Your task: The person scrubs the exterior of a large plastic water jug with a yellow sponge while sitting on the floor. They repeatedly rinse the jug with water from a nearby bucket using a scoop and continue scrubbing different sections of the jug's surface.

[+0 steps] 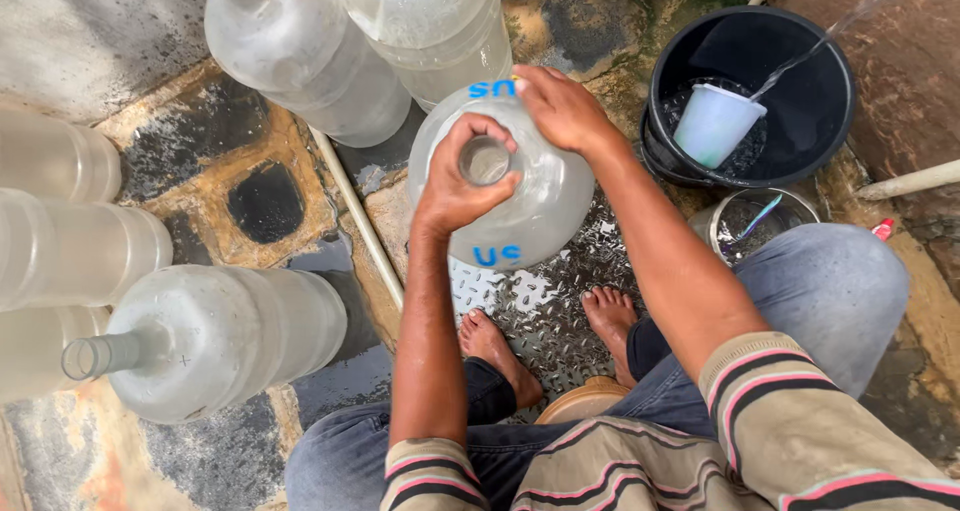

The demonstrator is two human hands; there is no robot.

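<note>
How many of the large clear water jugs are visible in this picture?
7, some cut off. One upright jug under both hands; two at the top, and; one lying at lower left; three at the left edge. More may lie outside the frame.

Wet patchy stone floor (250, 161) – metal tread plate (545, 316) at centre carries upright jug (520, 186) and bare feet. Jugs on their sides along left edge (215, 336), black bucket (800, 111) top-right corner.

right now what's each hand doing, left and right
Left hand: closed around the neck of the upright water jug.
Right hand: open, palm resting on the jug's shoulder.
</note>
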